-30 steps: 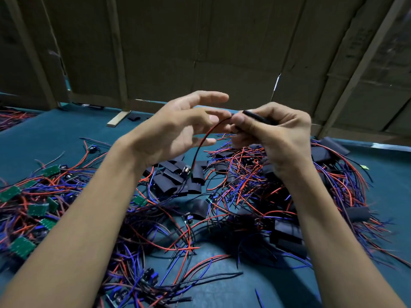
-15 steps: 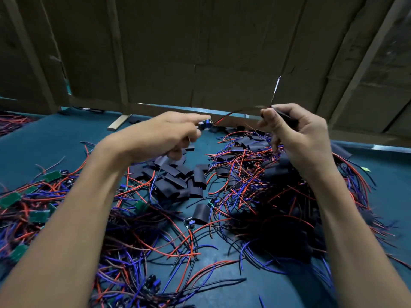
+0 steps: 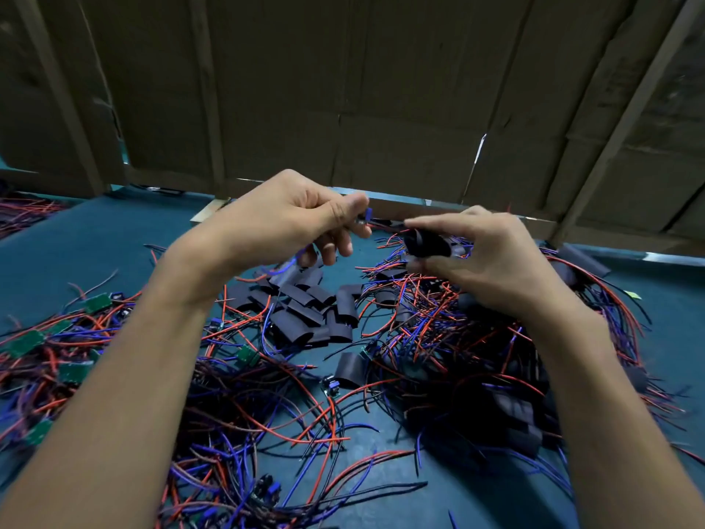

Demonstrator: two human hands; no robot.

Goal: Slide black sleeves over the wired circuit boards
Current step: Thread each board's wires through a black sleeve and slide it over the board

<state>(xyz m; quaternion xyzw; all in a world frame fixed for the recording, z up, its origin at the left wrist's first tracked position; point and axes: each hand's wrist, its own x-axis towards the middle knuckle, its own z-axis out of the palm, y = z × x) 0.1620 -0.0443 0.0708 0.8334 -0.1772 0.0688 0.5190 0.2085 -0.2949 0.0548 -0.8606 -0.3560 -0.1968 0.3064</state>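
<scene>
Sleeve [image 3: 426, 244], black, sits centre frame just right of middle, pinched by right hand [image 3: 492, 257] betw thumb on top and fingers under, open mouth facing left. Judged: held that way so the board can be fed straight in. Left hand [image 3: 290, 219], just left of centre, is closed in a pinch on small wired board [image 3: 364, 217]; only a blue part and a bit of the edge show past thumb, rest hidden. Thin dark wires run from board toward sleeve mouth; can't tell if they're already inside. Board and sleeve are near, not touching as far as visible. Both held up off the table, prob for clear alignment above the clutter.

Below hands, mid frame: loose pile of empty sleeves [image 3: 305, 311] within easy reach. Left edge: bare green boards [image 3: 23, 343] w/ red/blue wires, looks like the undone stock. Right and lower right: tangle w/ dark sleeved units [image 3: 511, 414], prob finished pile. All on teal table [image 3: 76, 242]. Cardboard wall [image 3: 381, 89] fills upper frame.

Step judged: threading, sleeve not yet over board.
</scene>
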